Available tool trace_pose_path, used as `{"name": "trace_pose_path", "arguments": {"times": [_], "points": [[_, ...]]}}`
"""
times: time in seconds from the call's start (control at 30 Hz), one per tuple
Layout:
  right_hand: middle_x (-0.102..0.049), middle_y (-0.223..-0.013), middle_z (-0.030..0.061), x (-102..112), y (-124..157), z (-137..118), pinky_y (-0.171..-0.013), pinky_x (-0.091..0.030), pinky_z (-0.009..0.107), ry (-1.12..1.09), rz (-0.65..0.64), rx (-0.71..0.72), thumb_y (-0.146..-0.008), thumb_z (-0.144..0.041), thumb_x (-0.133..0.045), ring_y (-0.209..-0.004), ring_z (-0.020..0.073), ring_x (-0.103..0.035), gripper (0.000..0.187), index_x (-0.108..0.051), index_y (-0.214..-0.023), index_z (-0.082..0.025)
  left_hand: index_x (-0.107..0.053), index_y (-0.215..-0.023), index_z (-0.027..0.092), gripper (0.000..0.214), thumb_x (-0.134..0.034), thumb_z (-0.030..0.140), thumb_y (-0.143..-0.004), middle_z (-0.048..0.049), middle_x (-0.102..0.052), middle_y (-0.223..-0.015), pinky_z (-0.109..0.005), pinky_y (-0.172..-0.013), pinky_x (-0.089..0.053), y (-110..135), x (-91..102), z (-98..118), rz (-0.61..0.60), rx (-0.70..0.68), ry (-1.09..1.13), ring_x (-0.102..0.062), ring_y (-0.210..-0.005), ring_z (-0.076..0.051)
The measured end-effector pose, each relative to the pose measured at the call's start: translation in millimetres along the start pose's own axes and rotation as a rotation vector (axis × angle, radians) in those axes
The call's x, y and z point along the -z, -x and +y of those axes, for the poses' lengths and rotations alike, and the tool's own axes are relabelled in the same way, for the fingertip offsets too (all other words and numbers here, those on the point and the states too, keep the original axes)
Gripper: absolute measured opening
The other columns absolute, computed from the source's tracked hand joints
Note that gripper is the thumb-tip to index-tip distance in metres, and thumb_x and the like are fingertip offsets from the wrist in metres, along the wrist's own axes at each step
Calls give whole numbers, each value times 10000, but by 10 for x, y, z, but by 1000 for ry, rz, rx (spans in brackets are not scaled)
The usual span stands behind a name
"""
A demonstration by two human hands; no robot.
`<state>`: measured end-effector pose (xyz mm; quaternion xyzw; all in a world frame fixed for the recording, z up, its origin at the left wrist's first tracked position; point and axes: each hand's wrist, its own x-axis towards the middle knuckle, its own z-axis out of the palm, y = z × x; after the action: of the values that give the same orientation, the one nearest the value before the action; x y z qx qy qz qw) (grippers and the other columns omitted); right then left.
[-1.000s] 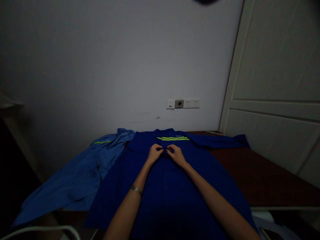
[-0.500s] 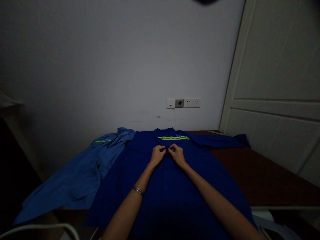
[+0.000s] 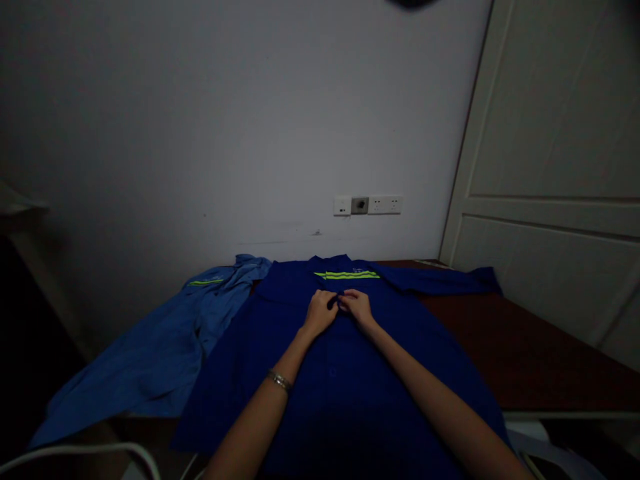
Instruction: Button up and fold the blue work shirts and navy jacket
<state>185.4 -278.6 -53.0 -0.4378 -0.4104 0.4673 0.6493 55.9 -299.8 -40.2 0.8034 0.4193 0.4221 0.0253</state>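
Observation:
A dark blue work shirt [image 3: 300, 380] with yellow-green stripes across the chest lies spread out, collar toward the wall. My left hand [image 3: 321, 312] and my right hand [image 3: 357, 306] meet at its front placket, just below the stripes. Both hands pinch the shirt's cloth, which is raised a little between the fingertips. Whether a button is between the fingers is too dark and small to make out. Further down the placket a button [image 3: 333, 372] shows. A bracelet [image 3: 279, 380] is on my left wrist.
A lighter blue shirt [image 3: 145, 353] lies to the left, hanging over the front edge. The brown tabletop [image 3: 530, 360] shows at right. Wall sockets [image 3: 384, 205] sit behind, and a pale panelled door [image 3: 545, 253] stands at right. A white cable [image 3: 90, 450] curves at lower left.
My fingers have drawn closer together, and the left hand has shifted slightly right. The pinched cloth now stands up more between them.

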Motion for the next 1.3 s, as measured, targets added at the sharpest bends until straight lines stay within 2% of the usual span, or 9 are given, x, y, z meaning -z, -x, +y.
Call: {"name": "trace_pose_path", "arguments": {"times": [0.2, 0.47, 0.67, 0.77, 0.83, 0.9, 1.0, 1.07, 1.3], "points": [[-615, -567, 25, 22, 35, -49, -482, -511, 234, -49, -39, -71, -550, -319, -706, -530, 139, -605, 226, -608, -649, -142, -550, -1128, 189, 418, -507, 134, -716, -78, -551, -1034, -354, -863, -390, 52, -4, 42, -47, -81, -60, -451, -983, -206], [-589, -510, -4, 13, 12, -50, -463, -498, 233, -48, -9, -52, -491, -289, -745, -463, 118, -563, 238, -613, -613, -132, -549, -1116, 185, 408, -477, 107, -722, -89, -521, -1030, -371, -881, -379, 83, 73, 102, -97, -187, -173, -441, -966, -219], [-594, -513, -5, 34, -33, -15, -482, -506, 247, -22, -50, -17, -486, -313, -741, -472, 122, -563, 258, -605, -624, -141, -611, -1038, 181, 338, -493, 112, -728, -79, -567, -995, -335, -864, -401, 45, 67, 63, -95, -166, -124, -475, -941, -200], [-587, -517, -10, 36, -55, -23, -472, -502, 248, 12, -66, 5, -479, -348, -740, -477, 123, -558, 291, -601, -636, -147, -638, -983, 182, 254, -520, 165, -759, -66, -607, -961, -333, -858, -413, -21, 87, -22, 7, -82, -28, -509, -919, -186], [-585, -528, -9, 37, -66, -33, -467, -499, 248, 57, -89, 34, -478, -379, -733, -493, 128, -560, 311, -596, -636, -149, -636, -990, 188, 240, -535, 191, -773, -62, -620, -980, -343, -870, -414, -65, 112, -96, 123, -11, 22, -519, -947, -183], [-586, -543, -7, 36, -69, -37, -470, -498, 252, 101, -126, 77, -479, -404, -725, -507, 132, -561, 324, -587, -627, -151, -635, -998, 196, 241, -553, 195, -772, -65, -613, -1051, -367, -901, -402, -92, 128, -167, 175, 13, 34, -507, -1019, -192], [-585, -559, -9, 36, -65, -27, -488, -496, 263, 149, -193, 141, -501, -420, -705, -517, 134, -554, 317, -585, -632, -157, -660, -944, 207, 198, -570, 192, -768, -59, -601, -1115, -401, -942, -373, -97, 121, -240, 88, -23, 15, -468, -1118, -212], [-584, -562, -8, 40, -65, -9, -496, -487, 266, 195, -230, 189, -537, -421, -683, -514, 134, -547, 298, -587, -644, -160, -674, -886, 201, 163, -555, 176, -778, -52, -631, -1059, -387, -935, -384, -90, 103, -261, 40, -30, 17, -487, -1107, -207], [-602, -610, 7, 83, -77, 33, -552, -435, 248, 463, -305, 404, -674, -388, -590, -570, 138, -546, 238, -611, -710, -154, -660, -791, 174, 85, -587, 165, -749, -35, -660, -837, -296, -796, -431, -69, 99, -265, 22, -31, -42, -577, -838, -164]]}}
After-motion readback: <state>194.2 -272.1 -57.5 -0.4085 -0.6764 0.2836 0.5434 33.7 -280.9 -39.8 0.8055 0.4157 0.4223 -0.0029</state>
